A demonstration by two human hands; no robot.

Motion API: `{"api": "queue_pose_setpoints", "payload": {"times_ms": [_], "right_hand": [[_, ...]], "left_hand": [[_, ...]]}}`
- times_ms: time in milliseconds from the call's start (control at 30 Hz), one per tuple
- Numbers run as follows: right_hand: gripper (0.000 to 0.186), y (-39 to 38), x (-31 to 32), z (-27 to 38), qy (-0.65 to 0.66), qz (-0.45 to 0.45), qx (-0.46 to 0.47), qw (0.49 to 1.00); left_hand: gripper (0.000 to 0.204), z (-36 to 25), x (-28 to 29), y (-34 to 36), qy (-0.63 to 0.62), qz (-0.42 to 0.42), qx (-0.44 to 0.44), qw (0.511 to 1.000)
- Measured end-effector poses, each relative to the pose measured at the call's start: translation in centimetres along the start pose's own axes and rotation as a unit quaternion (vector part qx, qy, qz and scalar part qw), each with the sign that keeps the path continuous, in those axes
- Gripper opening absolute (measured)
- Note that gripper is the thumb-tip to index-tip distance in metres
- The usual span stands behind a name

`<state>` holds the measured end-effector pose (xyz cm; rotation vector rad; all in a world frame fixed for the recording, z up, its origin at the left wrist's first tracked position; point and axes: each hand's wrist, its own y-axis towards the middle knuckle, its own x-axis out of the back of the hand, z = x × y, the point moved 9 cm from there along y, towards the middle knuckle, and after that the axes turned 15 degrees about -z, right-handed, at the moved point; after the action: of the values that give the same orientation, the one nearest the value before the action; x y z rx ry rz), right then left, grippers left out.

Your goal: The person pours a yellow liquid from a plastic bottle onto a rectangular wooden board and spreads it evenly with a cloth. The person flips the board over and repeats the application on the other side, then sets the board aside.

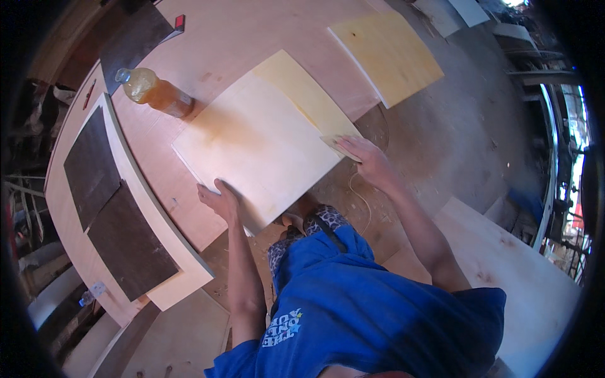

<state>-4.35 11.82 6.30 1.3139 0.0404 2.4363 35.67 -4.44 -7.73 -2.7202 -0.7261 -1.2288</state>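
Observation:
A pale square wooden board (pixel 265 145) lies in front of me, its near corner jutting past the pink table's edge. A yellow band of wood shows along its far right side. My left hand (pixel 222 203) grips the board's left edge, thumb on top. My right hand (pixel 364 157) is at the right corner, fingers pressed on a thin flat beige piece (pixel 334 145) against the board; its exact kind is hard to make out. Just beyond the board's left corner, a clear plastic bottle of orange-brown liquid (pixel 165 97) touches or nearly touches it, casting an amber tint over the wood.
The pink table (pixel 227 38) spreads under the board. To the left, dark brown sheets (pixel 129 242) lie on a pale panel (pixel 183 271). Another yellowish board (pixel 391 57) overhangs the table's far right edge. A large plywood sheet (pixel 504 277) is low on the right; a cord (pixel 365 201) trails on the floor.

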Motion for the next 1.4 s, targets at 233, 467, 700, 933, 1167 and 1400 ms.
{"api": "queue_pose_setpoints", "payload": {"times_ms": [233, 467, 700, 933, 1167, 1400], "right_hand": [[0.053, 13.2, -8.0, 3.2, -0.098, -0.037, 0.089, 0.991], [0.053, 21.3, -16.5, 3.6, -0.172, 0.005, 0.144, 0.975], [0.051, 24.3, -20.3, 3.7, -0.206, 0.018, 0.182, 0.961], [0.049, 23.0, -19.0, 4.4, -0.202, 0.083, 0.158, 0.963], [0.050, 25.1, -18.7, 4.7, -0.215, 0.080, 0.159, 0.960], [0.048, 24.7, -18.9, 3.0, -0.230, 0.061, 0.163, 0.957]], "left_hand": [[0.066, -2.6, 0.4, 1.4, 0.119, 0.004, 0.024, 0.993], [0.064, -3.6, 0.3, 1.9, 0.129, -0.008, 0.024, 0.991], [0.064, -4.1, 0.2, 2.2, 0.110, -0.021, 0.012, 0.994], [0.064, -3.8, 0.2, 2.2, 0.115, -0.019, 0.019, 0.993], [0.063, -3.6, 0.1, 2.0, 0.115, -0.017, 0.012, 0.993], [0.064, -3.9, 0.2, 2.0, 0.108, -0.020, 0.010, 0.994]]}}
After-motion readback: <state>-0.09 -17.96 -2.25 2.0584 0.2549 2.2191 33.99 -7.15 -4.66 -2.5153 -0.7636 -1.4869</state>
